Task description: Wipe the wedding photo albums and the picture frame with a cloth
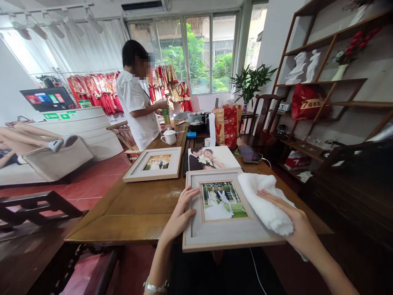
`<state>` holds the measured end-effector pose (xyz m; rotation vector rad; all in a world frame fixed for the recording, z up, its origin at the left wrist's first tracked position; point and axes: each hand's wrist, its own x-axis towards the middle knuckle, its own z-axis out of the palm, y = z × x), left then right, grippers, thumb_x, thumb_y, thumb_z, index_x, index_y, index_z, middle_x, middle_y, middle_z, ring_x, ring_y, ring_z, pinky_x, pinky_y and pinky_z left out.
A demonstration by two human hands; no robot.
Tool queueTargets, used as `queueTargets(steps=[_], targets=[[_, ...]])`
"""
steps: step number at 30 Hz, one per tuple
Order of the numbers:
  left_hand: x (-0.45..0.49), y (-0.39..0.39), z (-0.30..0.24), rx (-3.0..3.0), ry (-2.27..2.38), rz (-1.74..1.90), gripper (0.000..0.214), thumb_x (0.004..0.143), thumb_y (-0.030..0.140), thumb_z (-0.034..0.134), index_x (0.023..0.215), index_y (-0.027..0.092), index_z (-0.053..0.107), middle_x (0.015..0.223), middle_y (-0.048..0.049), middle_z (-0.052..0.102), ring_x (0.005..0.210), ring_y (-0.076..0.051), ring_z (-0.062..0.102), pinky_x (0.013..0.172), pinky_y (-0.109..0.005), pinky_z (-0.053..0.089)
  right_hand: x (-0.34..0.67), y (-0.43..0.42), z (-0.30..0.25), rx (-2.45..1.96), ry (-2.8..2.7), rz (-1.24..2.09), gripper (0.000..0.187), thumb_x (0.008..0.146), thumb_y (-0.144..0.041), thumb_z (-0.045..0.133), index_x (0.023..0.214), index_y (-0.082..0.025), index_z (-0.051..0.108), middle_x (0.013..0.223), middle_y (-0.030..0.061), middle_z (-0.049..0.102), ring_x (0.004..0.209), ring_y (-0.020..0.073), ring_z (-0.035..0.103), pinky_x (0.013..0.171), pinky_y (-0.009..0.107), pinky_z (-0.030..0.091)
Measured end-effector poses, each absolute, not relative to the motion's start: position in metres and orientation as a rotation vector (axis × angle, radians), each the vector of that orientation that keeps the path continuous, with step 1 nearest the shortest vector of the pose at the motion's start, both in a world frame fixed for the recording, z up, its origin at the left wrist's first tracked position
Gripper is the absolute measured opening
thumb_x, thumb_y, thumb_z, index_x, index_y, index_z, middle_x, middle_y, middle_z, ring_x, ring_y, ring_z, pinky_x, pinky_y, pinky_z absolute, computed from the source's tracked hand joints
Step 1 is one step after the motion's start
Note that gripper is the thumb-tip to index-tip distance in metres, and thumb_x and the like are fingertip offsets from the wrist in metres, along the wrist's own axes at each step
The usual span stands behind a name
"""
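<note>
A pale wooden photo frame (225, 235) with a wedding picture lies at the near edge of the wooden table (138, 205). My left hand (181, 215) rests flat on its left border, fingers spread. My right hand (290, 217) presses a white cloth (260, 196) onto the frame's right side, fingers laid over the cloth. A second framed photo (155, 164) lies further back on the left. Behind the near frame lies an unframed wedding print (211, 159).
A person in a white shirt (136, 106) stands at the table's far left end. A phone (250, 155), a white teapot (170, 136) and a red paper bag (227, 123) sit further back. Shelves (322, 94) line the right wall, and a dark bench (33, 207) stands at left.
</note>
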<state>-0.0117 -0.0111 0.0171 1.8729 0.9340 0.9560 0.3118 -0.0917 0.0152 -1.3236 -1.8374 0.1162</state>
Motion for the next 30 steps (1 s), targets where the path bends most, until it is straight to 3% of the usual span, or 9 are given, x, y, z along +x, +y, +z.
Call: queueTargets(steps=[6,10,13,18,23,30], targets=[[-0.009,-0.009,0.018,1.879,0.934,0.917,0.066,0.066,0.001,0.043,0.126,0.028,0.052,0.143,0.0010,0.040,0.142,-0.021,0.011,0.117,-0.046,0.007,0.311,-0.079,0.010,-1.274,-1.875,0.074,0.046,0.080,-0.022,0.056,0.125,-0.022,0.056,0.132,0.0072,0.054,0.125,0.0278,0.045,0.105,0.047,0.037],[-0.007,-0.012,0.014,1.895,0.968,1.000,0.053,0.076,0.007,0.045,0.125,0.027,0.051,0.141,-0.0015,0.043,0.141,-0.022,0.014,0.116,-0.046,0.010,0.313,-0.080,0.010,-1.276,-1.805,0.025,0.048,0.080,-0.021,0.053,0.128,-0.022,0.053,0.131,0.0073,0.055,0.120,0.0281,0.050,0.102,0.045,0.040],[-0.007,-0.013,0.012,1.919,0.954,1.006,0.047,0.081,0.012,0.047,0.125,0.026,0.051,0.140,-0.0027,0.044,0.141,-0.023,0.015,0.116,-0.046,0.011,0.317,-0.077,0.023,-1.294,-1.715,-0.145,0.049,0.080,-0.020,0.051,0.128,-0.020,0.052,0.128,0.0085,0.058,0.116,0.0296,0.054,0.100,0.044,0.043],[-0.008,-0.014,0.013,1.941,0.942,0.983,0.053,0.077,0.005,0.043,0.125,0.026,0.052,0.139,-0.0016,0.045,0.140,-0.021,0.015,0.116,-0.045,0.009,0.317,-0.044,0.057,-1.224,-1.748,-0.366,0.046,0.084,-0.021,0.048,0.130,-0.019,0.050,0.132,0.0093,0.054,0.122,0.0294,0.048,0.105,0.045,0.037],[-0.007,-0.015,0.016,1.977,0.951,0.979,0.055,0.076,0.004,0.040,0.124,0.026,0.053,0.138,-0.0019,0.045,0.140,-0.021,0.016,0.116,-0.047,0.009,0.303,0.012,0.058,-1.257,-2.148,-0.261,0.040,0.080,-0.017,0.048,0.117,-0.004,0.057,0.132,0.0192,0.052,0.134,0.0296,0.031,0.108,0.047,0.030],[-0.008,-0.015,0.011,1.974,0.956,1.006,0.057,0.079,0.005,0.040,0.130,0.029,0.049,0.145,-0.0017,0.038,0.141,-0.021,0.015,0.116,-0.048,0.008,0.281,0.014,0.032,-1.324,-2.348,-0.098,0.056,0.075,-0.013,0.047,0.131,-0.007,0.047,0.131,0.0186,0.053,0.128,0.0285,0.041,0.106,0.050,0.032]])
